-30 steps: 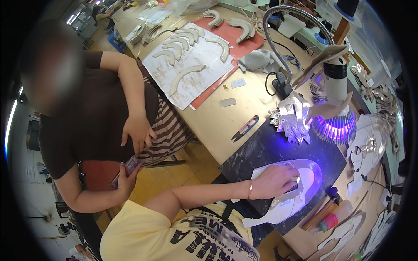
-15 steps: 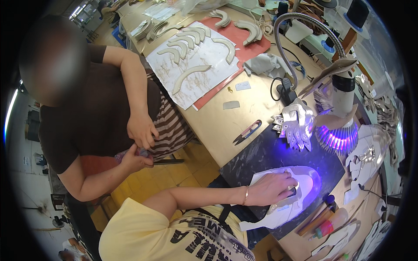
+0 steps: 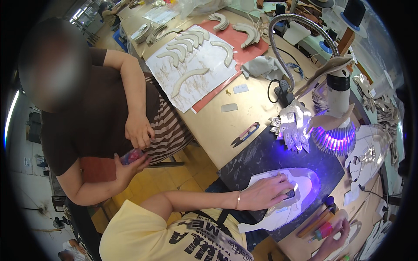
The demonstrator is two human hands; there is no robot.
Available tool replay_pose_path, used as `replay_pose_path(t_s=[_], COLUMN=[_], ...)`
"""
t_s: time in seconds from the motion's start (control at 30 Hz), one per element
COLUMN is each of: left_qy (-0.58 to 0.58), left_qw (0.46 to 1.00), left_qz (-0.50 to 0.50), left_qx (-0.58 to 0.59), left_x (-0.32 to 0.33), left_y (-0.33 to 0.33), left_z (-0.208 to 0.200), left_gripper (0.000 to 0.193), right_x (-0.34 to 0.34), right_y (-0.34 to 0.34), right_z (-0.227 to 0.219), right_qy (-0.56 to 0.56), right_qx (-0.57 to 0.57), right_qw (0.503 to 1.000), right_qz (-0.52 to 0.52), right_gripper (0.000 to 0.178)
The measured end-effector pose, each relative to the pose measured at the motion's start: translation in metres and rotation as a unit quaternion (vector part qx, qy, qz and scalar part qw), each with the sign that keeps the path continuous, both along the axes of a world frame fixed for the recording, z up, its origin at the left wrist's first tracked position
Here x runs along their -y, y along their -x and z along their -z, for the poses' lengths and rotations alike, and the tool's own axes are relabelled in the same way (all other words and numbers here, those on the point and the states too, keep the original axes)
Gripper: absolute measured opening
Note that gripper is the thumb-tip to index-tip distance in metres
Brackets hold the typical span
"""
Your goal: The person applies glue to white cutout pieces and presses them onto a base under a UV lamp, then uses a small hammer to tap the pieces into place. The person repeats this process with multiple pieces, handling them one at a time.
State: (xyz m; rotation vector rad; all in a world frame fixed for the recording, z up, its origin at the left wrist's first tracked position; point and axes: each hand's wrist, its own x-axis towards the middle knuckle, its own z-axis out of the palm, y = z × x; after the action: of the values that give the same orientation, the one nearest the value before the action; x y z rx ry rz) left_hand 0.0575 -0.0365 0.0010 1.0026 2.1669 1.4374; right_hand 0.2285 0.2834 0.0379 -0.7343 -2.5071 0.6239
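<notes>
My left hand (image 3: 265, 192), with a thin bracelet at its wrist, lies over a pale, curved flat piece (image 3: 308, 185) lit violet on a dark marbled slab (image 3: 237, 167). Its fingers are bent around a small dark block-like object (image 3: 289, 194), whose kind I cannot make out. At the lower right, my right hand (image 3: 337, 239) is beside a squeeze bottle (image 3: 324, 230) with a pink band and green end. Its fingers are curved and apart; whether they touch the bottle is unclear.
A lamp (image 3: 339, 89) on a bendable metal neck stands over the slab, ringed by grey pieces. Thread snips (image 3: 244, 134) lie at its far edge. Curved pale strips (image 3: 189, 81) rest on white paper. To the left, a co-worker (image 3: 100, 117) holds a small colourful item.
My right hand has come into view from the lower edge, up to the squeeze bottle. My left hand has shifted slightly left on the pale piece. The co-worker's hands have moved a little.
</notes>
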Motion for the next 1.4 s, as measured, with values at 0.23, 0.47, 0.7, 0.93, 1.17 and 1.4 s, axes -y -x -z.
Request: replay_pose_path(t_s=[0.23,0.47,0.7,0.93,1.17,1.4], left_qy=[0.002,0.001,-0.001,-0.003,0.044,0.067], left_qw=[1.000,1.000,1.000,1.000,0.999,0.998], left_qz=[0.003,0.004,-0.004,-0.008,0.013,0.010], left_qx=[-0.009,-0.008,-0.022,-0.028,-0.016,-0.012], left_x=[0.001,0.002,-0.001,0.003,0.007,0.007], left_y=[-0.001,0.000,0.000,0.004,0.007,0.003], left_z=[0.000,-0.001,-0.001,0.000,-0.009,-0.015], left_gripper=[0.033,0.032,0.032,0.031,0.033,0.035], right_x=[0.072,0.092,0.102,0.110,0.131,0.131], right_y=[0.069,0.096,0.106,0.096,0.076,0.084], right_z=[0.010,0.005,0.004,0.006,0.021,0.023], right_qy=[0.071,0.089,0.125,0.275,0.331,0.251], right_qx=[0.053,0.117,0.167,0.124,0.049,0.034], right_qw=[0.986,0.983,0.972,0.947,0.940,0.967], right_qz=[-0.142,-0.107,-0.104,-0.112,-0.057,-0.028], right_gripper=[0.045,0.052,0.052,0.053,0.051,0.048])
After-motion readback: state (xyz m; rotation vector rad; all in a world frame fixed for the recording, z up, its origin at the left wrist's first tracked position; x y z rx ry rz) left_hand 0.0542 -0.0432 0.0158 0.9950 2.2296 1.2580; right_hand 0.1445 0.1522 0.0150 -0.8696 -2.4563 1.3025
